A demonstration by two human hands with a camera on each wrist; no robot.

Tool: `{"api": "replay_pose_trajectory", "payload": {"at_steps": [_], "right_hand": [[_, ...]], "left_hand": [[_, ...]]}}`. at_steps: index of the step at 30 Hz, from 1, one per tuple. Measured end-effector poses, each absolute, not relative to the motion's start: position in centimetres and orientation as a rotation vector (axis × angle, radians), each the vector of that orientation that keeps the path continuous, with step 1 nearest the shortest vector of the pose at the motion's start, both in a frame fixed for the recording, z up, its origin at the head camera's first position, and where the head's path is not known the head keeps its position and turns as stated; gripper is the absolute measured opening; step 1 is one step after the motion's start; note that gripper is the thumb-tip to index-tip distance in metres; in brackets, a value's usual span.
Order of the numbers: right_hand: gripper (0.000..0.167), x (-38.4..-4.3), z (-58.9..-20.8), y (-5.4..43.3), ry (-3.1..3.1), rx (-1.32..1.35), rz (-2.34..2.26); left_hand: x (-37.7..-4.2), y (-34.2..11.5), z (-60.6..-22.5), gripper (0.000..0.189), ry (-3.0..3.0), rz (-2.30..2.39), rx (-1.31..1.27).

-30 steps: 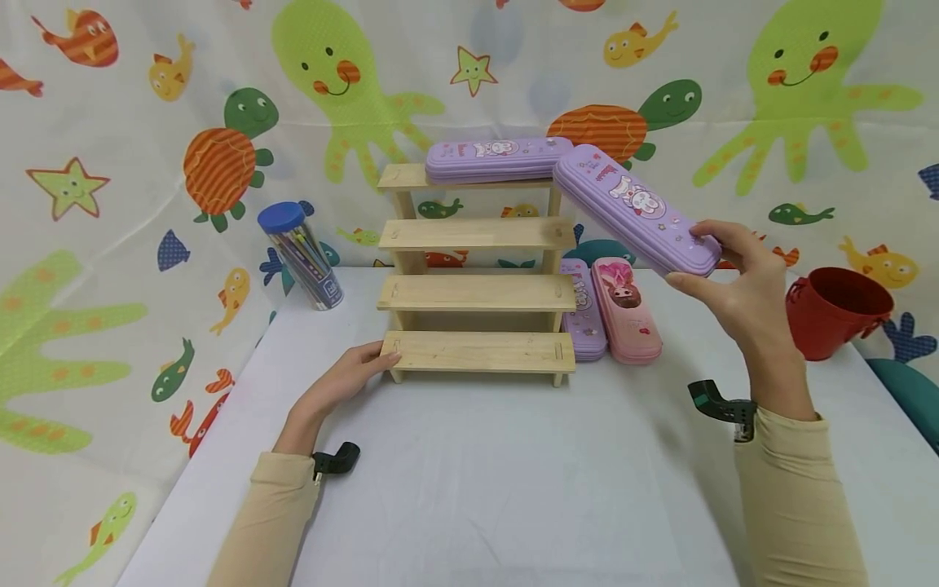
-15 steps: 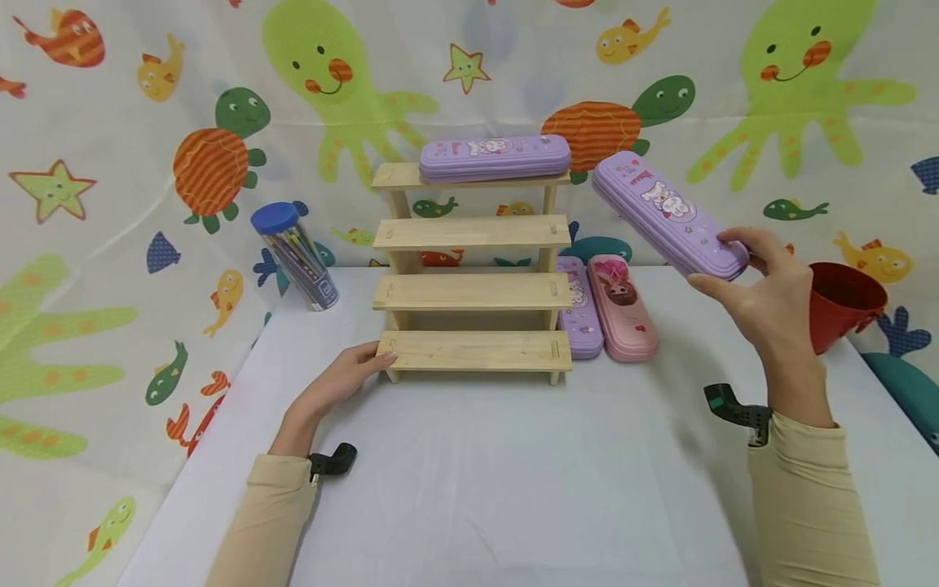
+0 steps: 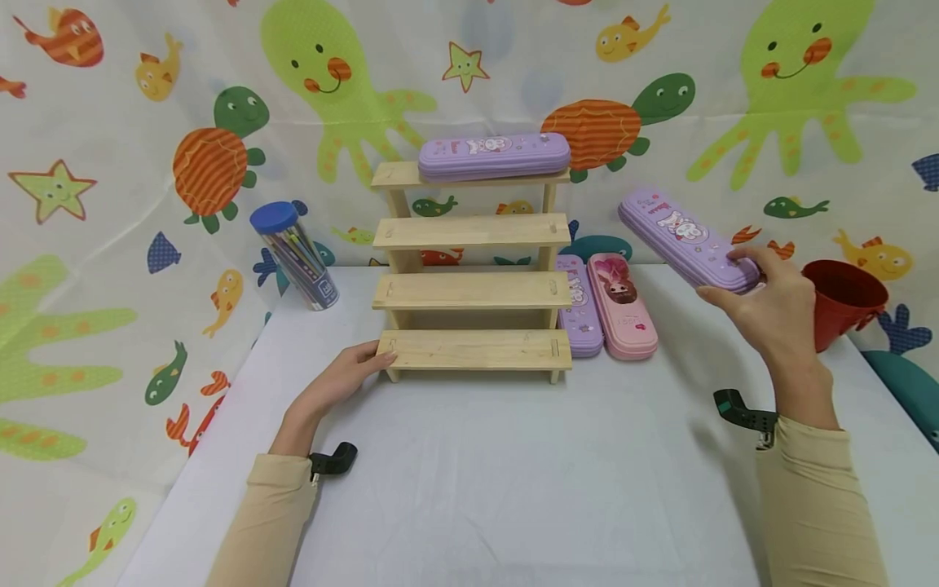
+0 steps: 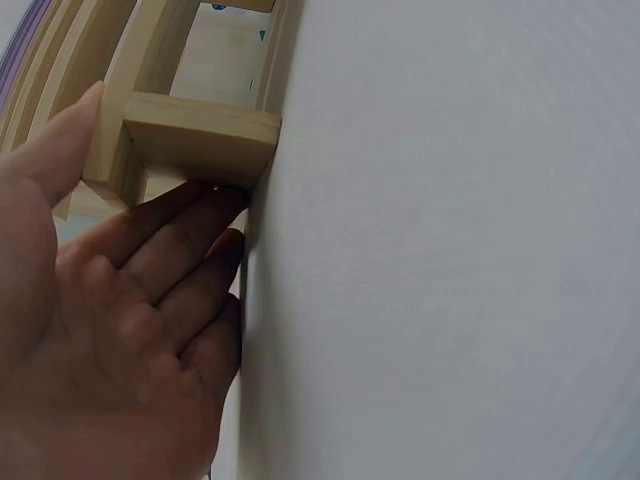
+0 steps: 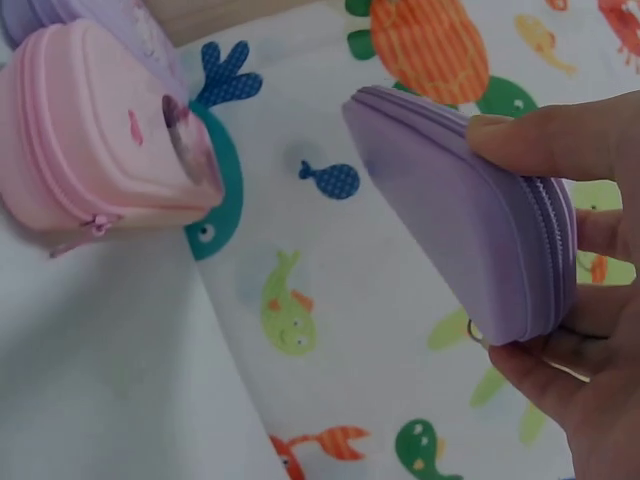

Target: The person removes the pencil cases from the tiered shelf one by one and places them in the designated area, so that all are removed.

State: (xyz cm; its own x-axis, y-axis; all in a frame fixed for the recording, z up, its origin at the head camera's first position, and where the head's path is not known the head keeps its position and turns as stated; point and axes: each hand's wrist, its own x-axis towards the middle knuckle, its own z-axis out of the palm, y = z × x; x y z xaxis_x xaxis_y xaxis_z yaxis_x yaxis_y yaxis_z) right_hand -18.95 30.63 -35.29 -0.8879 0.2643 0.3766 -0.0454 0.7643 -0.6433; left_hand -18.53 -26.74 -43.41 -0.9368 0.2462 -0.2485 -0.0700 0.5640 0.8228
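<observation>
In the head view, my right hand (image 3: 781,306) grips a purple zippered pencil case (image 3: 688,243) by its near end, thumb on one side and fingers on the other. The case hangs tilted in the air, right of a four-tier wooden display shelf (image 3: 473,292); the right wrist view shows the zip of that pencil case (image 5: 450,215). My left hand (image 3: 341,379) holds the left end of the lowest tier, its thumb on top. The left wrist view has the fingers of my left hand (image 4: 150,290) reaching under the board, against the leg. Another purple pencil case (image 3: 495,157) lies on the top tier.
Right of the shelf, a purple pencil case (image 3: 582,314) and a pink pencil case (image 3: 623,308) lie side by side on the white table (image 3: 469,489). A red bucket (image 3: 844,302) stands beyond my right hand. At left is a blue-lidded pencil tub (image 3: 297,257). A printed cloth (image 3: 513,73) hangs behind.
My right hand has carried the purple pencil case rightward, away from the top tier, then slightly down. My left hand stays on the lowest tier.
</observation>
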Motion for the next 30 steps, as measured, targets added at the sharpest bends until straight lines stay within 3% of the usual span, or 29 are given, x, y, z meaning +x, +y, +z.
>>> {"api": "replay_pose_trajectory", "payload": {"at_steps": [8,30], "right_hand": [[0.067,-19.7,-36.7,31.6,-2.658,-0.235,0.884],[0.068,-20.8,-40.4,32.9,-2.866,-0.295,0.872]], "left_hand": [[-18.6,-26.8,-43.5,0.071,2.484,1.293,0.170],[-18.7,-26.8,-43.5,0.075,2.473,1.299,0.133]]}}
